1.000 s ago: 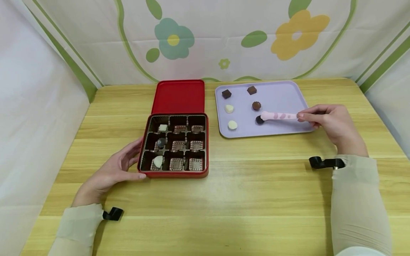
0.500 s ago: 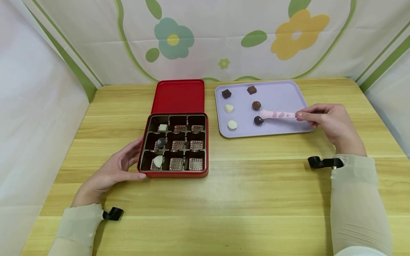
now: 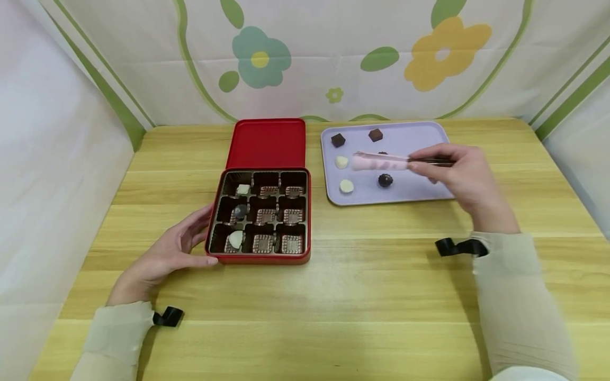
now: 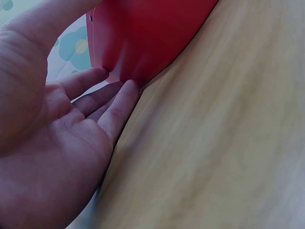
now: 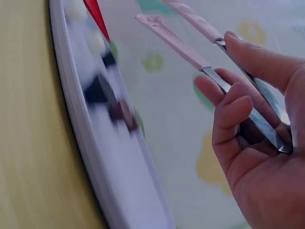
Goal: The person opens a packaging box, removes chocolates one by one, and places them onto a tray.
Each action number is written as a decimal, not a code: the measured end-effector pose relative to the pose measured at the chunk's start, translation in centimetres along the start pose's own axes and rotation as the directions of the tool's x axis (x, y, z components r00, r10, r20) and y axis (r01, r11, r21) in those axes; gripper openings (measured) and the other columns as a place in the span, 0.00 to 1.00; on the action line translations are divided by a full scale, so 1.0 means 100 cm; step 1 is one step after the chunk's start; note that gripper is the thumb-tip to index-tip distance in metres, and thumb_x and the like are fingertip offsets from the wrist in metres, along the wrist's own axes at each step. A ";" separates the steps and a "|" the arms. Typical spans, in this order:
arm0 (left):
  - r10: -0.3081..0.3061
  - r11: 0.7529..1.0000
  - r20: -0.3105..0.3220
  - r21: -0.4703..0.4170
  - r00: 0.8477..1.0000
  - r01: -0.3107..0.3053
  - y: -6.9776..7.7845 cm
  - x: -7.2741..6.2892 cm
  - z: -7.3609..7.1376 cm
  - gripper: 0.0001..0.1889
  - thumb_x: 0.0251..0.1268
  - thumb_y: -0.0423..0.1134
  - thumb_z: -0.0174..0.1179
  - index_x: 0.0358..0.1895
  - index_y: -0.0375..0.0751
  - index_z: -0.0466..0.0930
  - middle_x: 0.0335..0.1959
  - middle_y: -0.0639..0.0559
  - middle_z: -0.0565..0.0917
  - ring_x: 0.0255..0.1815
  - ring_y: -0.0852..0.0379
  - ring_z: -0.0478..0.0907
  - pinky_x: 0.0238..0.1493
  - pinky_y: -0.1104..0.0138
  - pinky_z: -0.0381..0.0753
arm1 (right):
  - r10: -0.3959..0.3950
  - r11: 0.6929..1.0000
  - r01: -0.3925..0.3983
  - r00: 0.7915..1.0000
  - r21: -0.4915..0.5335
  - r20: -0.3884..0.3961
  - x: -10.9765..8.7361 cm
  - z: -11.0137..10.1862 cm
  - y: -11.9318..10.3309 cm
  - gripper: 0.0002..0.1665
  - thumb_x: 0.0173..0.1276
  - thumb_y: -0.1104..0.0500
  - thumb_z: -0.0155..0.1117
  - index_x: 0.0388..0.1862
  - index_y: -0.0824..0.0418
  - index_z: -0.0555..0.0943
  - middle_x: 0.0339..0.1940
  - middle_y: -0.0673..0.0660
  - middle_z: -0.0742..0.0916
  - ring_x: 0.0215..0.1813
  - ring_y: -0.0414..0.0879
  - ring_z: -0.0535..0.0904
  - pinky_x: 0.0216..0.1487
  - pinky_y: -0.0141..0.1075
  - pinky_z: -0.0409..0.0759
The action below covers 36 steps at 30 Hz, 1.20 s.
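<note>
At the far left, the left hand (image 3: 164, 253) is resting against the red box (image 3: 267, 260) from nine round to eight o'clock, its fingers extending, slightly spread and touching the side, its thumb lying at the near corner. The box's lid (image 3: 266, 143) is lying folded back at twelve. In its left column, a white square piece (image 3: 243, 189) is sitting at ten o'clock, a dark round piece (image 3: 240, 211) at nine and a white rounded piece (image 3: 235, 239) at eight.

Further right, the lilac tray (image 3: 419, 135) is holding a dark angular piece (image 3: 338, 140) at ten, a cream piece (image 3: 341, 162) at nine, a pale round piece (image 3: 347, 186) at eight, a brown angular piece (image 3: 376, 135) at eleven and a dark ridged piece (image 3: 385, 180) near six. Pink-tipped tongs (image 3: 381, 161), blurred, are hanging above the tray, pointing toward nine and mostly hiding another piece. Over the tray's three o'clock end, the right hand (image 3: 464, 174) is pinching the tongs between thumb and curled fingers; their two arms are standing apart.
</note>
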<state>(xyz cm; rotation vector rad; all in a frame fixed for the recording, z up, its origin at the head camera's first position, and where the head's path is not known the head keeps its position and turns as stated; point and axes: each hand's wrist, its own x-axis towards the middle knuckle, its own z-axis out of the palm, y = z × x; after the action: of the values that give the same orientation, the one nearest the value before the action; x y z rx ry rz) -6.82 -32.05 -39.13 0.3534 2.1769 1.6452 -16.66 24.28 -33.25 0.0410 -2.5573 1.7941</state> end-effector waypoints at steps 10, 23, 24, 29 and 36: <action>-0.001 1.000 -0.006 -0.003 1.000 0.001 0.002 0.000 0.004 0.58 0.63 0.25 0.75 0.90 0.48 0.46 0.87 0.39 0.58 0.78 0.72 0.65 0.73 0.83 0.69 | -0.262 0.964 0.264 0.915 0.034 0.308 -0.011 0.116 -0.057 0.16 0.61 0.60 0.86 0.48 0.54 0.94 0.43 0.54 0.95 0.37 0.44 0.87 0.33 0.30 0.84; 0.022 1.000 0.012 -0.009 1.000 -0.022 0.000 0.008 0.009 0.58 0.63 0.24 0.74 0.90 0.47 0.46 0.87 0.37 0.58 0.77 0.71 0.67 0.73 0.81 0.70 | -0.435 0.887 0.461 0.852 -0.026 0.290 0.004 0.176 -0.065 0.12 0.65 0.63 0.81 0.48 0.63 0.93 0.44 0.57 0.94 0.42 0.47 0.88 0.43 0.36 0.87; 0.023 1.000 0.014 -0.009 1.000 -0.023 0.000 0.009 0.009 0.58 0.63 0.24 0.74 0.90 0.47 0.46 0.87 0.37 0.58 0.77 0.71 0.67 0.73 0.81 0.70 | -0.437 0.884 0.466 0.852 -0.038 0.290 0.005 0.178 -0.066 0.12 0.66 0.63 0.81 0.48 0.64 0.93 0.44 0.58 0.94 0.43 0.47 0.88 0.44 0.37 0.87; 0.016 1.000 0.014 -0.009 1.000 -0.016 0.000 0.008 0.009 0.58 0.63 0.25 0.74 0.90 0.47 0.46 0.87 0.38 0.58 0.78 0.71 0.67 0.74 0.81 0.69 | -0.418 0.858 0.491 0.838 -0.152 0.349 0.012 0.188 -0.078 0.12 0.67 0.59 0.81 0.48 0.61 0.93 0.46 0.56 0.94 0.49 0.48 0.87 0.52 0.39 0.85; 0.022 1.000 0.016 -0.011 1.000 -0.022 -0.001 0.007 0.008 0.58 0.62 0.24 0.75 0.90 0.47 0.46 0.87 0.38 0.59 0.78 0.71 0.66 0.74 0.81 0.69 | -0.360 0.755 0.561 0.788 -0.341 0.499 0.021 0.203 -0.112 0.10 0.69 0.56 0.79 0.45 0.60 0.93 0.41 0.54 0.94 0.42 0.48 0.83 0.45 0.39 0.80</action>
<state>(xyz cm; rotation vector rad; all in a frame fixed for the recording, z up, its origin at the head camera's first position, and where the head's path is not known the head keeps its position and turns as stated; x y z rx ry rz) -7.10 -31.04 -39.55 0.3877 2.1588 1.6592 -18.43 1.37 -29.56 1.0590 -2.8063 1.0158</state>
